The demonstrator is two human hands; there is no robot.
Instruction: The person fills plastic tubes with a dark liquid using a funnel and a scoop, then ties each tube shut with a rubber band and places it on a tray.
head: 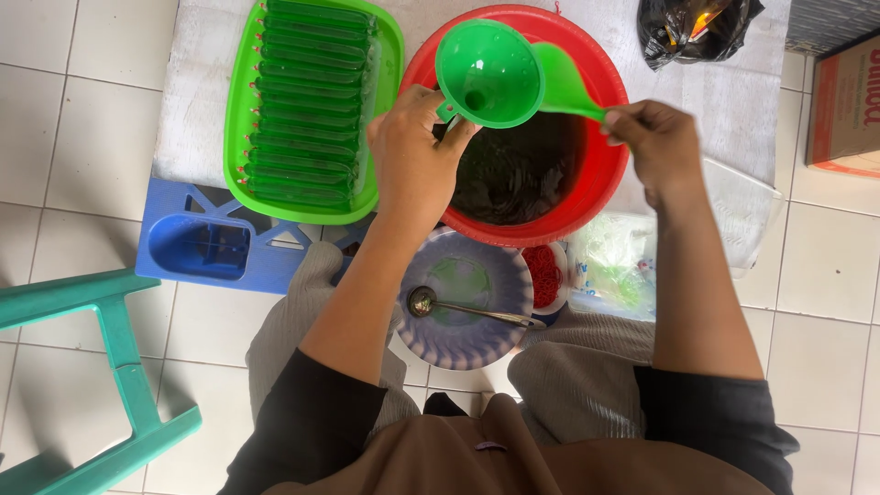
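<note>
While I sit on the tiled floor (55, 137) with knees apart, closest to me is a purple-rimmed plate (463, 344) between my legs, a metal spoon (458, 307) lying across it, bowl end to the left. Just right of the plate: a small dish of red rubber bands (544, 273), then a clear plastic bag (614, 266) of what look like empty sleeves. A teal stool (110, 367) stands off to my left, and a blue crate (202, 246) pokes out from under the low white board (192, 101).

Next out, my left hand (412, 156) is closed around the spout of a green funnel (486, 73), fingers wrapped below the cone; whether a sleeve is pinched under the spout is hidden, cannot tell. My right hand (655, 142) is clamped on the handle of a green scoop (564, 84), whose cup rests against the funnel's rim. Both are held over the red basin (600, 174), which holds dark green liquid, level well below the rim.

Farther left on the board, the green tray (390, 110) carries a full stack of long filled green tubes (307, 101), ends tied. Judgement: a good batch is finished, but liquid remains in the basin and sleeves remain in the bag, so filling looks well along, not finished. Far back: a black bag (687, 27) and a cardboard box (843, 110) at right.
</note>
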